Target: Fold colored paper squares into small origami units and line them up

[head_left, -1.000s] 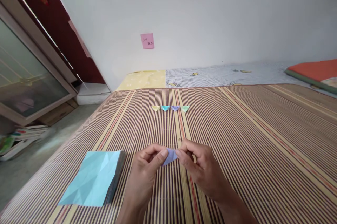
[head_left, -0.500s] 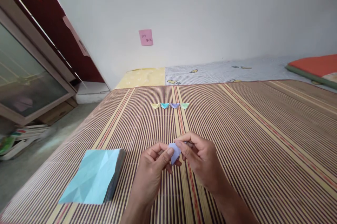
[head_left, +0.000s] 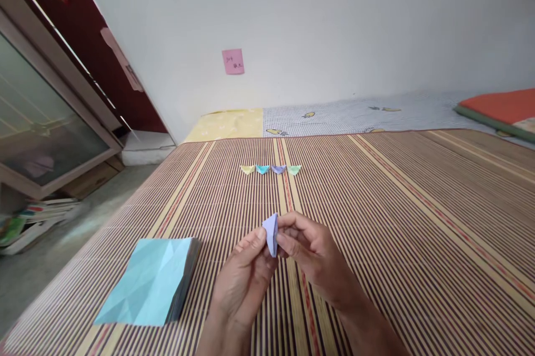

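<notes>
Right hand (head_left: 316, 251), far mat edge (head_left: 309, 137) well beyond

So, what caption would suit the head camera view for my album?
Left hand and right hand hold a small folded lilac paper piece above a brown-striped mat.

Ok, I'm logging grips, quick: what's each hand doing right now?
Left hand: closed, holding the folded purple paper by its left side.
Right hand: closed on the same paper's right side.
</notes>
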Tool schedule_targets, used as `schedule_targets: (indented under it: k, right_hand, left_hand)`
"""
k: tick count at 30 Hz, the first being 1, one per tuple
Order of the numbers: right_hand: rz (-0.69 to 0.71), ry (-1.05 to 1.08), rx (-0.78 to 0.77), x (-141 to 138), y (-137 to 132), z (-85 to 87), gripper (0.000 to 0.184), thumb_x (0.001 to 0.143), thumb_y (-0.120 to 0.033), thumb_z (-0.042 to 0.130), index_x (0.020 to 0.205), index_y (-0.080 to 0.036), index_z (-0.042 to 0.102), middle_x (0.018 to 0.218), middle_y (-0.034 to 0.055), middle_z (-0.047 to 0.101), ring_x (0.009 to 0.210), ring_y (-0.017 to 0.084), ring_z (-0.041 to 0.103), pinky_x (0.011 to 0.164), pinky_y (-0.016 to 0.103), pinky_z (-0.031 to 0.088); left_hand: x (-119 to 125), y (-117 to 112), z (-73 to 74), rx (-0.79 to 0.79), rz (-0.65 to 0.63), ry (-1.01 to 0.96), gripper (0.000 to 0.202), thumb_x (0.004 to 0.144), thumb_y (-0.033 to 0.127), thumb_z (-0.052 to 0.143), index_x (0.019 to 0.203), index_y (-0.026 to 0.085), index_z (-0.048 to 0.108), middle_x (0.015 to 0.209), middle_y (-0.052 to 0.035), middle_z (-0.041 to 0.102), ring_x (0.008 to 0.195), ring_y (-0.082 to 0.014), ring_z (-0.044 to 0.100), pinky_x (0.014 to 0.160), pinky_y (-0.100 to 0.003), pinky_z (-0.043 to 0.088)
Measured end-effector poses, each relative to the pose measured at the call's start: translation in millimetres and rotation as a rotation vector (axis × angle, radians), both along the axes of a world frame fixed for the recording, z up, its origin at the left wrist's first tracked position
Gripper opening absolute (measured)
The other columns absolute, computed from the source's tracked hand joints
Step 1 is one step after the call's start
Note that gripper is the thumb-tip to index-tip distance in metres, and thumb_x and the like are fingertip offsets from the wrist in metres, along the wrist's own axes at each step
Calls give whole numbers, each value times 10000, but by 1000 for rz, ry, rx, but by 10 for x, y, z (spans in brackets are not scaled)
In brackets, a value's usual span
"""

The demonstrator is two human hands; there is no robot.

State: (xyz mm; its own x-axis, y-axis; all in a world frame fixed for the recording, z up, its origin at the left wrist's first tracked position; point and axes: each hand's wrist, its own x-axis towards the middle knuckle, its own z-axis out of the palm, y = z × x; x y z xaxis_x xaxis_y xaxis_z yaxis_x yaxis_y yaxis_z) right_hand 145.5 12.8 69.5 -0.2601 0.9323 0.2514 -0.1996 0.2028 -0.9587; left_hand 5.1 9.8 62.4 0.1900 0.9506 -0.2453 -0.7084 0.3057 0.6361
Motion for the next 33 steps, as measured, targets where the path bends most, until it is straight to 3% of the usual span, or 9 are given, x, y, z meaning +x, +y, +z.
schedule_targets:
  k: [3,7,11,14,19,27,33]
  right_hand:
    - [-89,-85,43,3,-20,16,213,941,-207,579,1132,-208,674,807,-8,656,713,141,628,637,250,526]
    - [-263,-238,203,-19,-55,29,262,929,-167,572,1145,-241,700,936,7,700,794,151,667,689,258,530]
    - [-397,-292,315,-68,-67,-10,195,944,-177,596,1087,-247,709,943,5,693,804,152,662,696,261,530]
    - [-447,-319,400,-85,-61,-45,170,942,-176,621,1063,-257,710,911,-2,671,793,152,644,683,264,518]
    - [-450,-293,384,-63,-37,-41,251,932,-80,548,993,-264,708,877,-13,650,769,143,622,661,260,511]
    - [-257,-101,364,-7,-60,-1,197,969,-134,573,1039,-266,702,955,5,635,854,145,650,702,255,554]
    - [-256,-223,446,31,-13,-4,151,950,-130,623,1008,-245,703,972,9,636,918,153,647,787,275,534]
  left_hand:
    - [12,-49,5,93,49,157,190,759,318,852,772,151,762,706,-7,630,655,-101,552,632,-198,474]
    - [63,-146,30,251,161,488,217,878,338,743,774,155,688,692,21,572,631,-86,482,619,-186,435]
    - [148,-222,58,314,298,619,210,877,349,743,937,212,596,862,10,646,741,-113,600,688,-219,500]
    - [175,-239,91,370,261,623,221,883,341,732,950,222,558,877,5,648,775,-127,647,714,-240,529]
    - [135,-219,144,385,158,600,176,916,299,693,963,237,536,835,21,654,791,-129,664,734,-241,544]
    - [83,-210,76,385,310,677,107,898,305,714,929,219,657,759,24,683,702,-106,646,677,-190,536]
    - [46,-160,48,310,320,555,144,836,281,784,924,201,702,900,-23,770,831,-151,734,771,-234,588]
